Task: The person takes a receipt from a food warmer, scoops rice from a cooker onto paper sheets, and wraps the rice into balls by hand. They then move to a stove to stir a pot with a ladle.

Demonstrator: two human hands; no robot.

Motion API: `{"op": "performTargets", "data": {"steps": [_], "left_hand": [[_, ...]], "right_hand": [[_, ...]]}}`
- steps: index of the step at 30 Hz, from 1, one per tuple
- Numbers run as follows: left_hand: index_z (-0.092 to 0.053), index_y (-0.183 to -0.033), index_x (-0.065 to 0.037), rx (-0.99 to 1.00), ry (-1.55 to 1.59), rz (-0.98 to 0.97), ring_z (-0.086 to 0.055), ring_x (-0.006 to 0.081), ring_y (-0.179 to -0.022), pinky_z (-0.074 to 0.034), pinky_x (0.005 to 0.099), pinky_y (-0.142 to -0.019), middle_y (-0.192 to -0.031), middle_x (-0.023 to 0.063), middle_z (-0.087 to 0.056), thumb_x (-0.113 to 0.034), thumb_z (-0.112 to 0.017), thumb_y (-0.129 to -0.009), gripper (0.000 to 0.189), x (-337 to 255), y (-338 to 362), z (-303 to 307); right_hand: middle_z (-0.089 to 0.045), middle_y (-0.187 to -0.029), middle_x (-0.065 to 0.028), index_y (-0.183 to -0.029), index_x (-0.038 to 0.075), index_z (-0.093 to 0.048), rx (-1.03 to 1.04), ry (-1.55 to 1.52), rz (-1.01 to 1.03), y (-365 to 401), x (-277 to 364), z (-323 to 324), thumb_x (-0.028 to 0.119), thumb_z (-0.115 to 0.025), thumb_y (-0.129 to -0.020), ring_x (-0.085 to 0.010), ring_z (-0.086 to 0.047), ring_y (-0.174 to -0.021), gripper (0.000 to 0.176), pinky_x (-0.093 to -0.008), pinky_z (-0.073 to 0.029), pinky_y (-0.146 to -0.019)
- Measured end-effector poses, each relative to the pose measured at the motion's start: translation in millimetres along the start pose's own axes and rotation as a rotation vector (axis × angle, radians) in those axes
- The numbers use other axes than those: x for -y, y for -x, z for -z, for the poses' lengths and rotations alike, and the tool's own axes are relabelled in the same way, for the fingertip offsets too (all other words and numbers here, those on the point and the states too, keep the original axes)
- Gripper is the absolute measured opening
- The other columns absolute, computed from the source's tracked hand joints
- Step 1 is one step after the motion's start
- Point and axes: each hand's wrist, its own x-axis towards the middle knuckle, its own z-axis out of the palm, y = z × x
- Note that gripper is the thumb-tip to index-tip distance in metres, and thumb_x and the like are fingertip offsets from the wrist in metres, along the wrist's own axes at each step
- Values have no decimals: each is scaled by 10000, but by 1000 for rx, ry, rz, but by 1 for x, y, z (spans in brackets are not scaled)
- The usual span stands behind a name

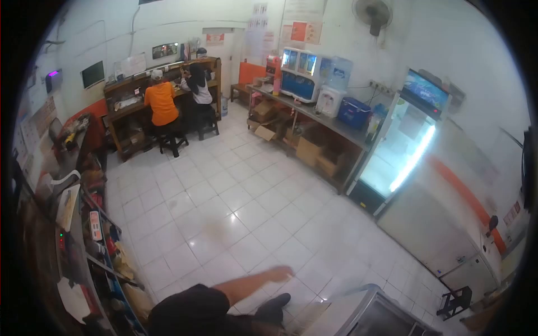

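Note:
My left hand (282,273) reaches out over the white tiled floor (235,224), at the end of a bare forearm that leaves a black short sleeve (193,308). Blur smears the fingers, so I cannot make out whether they hold anything. Just below the hand is a dark shoe (274,305). To the lower right stands a pale chest-like appliance (347,308) with a metal rim and a dark top, apart from the hand. My right hand is outside the picture.
Two people, one in an orange shirt (161,103), sit on stools at a wooden counter (115,115). Drink dispensers (297,78) and a blue cooler box (354,112) stand on the right-hand table. Beyond are a lit fridge (398,145) and a black stool (455,302). Cluttered shelves (106,263) line the left.

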Motion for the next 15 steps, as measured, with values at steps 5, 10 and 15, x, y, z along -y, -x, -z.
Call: {"op": "performTargets", "data": {"steps": [5,10,15], "left_hand": [[-720,-1155,-89,-274,-215,1476,-596,337,-1242,-506,500,-973,-1298,173,-644,-257,-593,-888,340,91,60,112],[-632,-1244,-15,-332,-683,1531,-594,338,-1221,-478,479,-1010,-1320,179,-615,-285,-527,-934,424,93,73,153],[-571,-1297,34,-280,-976,987,-594,334,-1183,-466,462,-1009,-1324,186,-590,-295,-494,-957,479,81,-155,101]], "right_hand": [[-676,-1013,-138,-1046,-26,-638,34,163,94,-148,-8,-131,122,-611,-893,-285,-628,-932,215,-417,-505,-873],[-684,-1011,-153,-1063,-17,-639,-118,541,379,-274,-73,-185,138,-628,-896,-303,-638,-913,228,-404,-505,-871],[-671,-1016,-224,-990,-19,-669,-399,664,-78,-290,44,-231,197,-557,-909,-390,-637,-952,256,-490,-490,-851]]}}
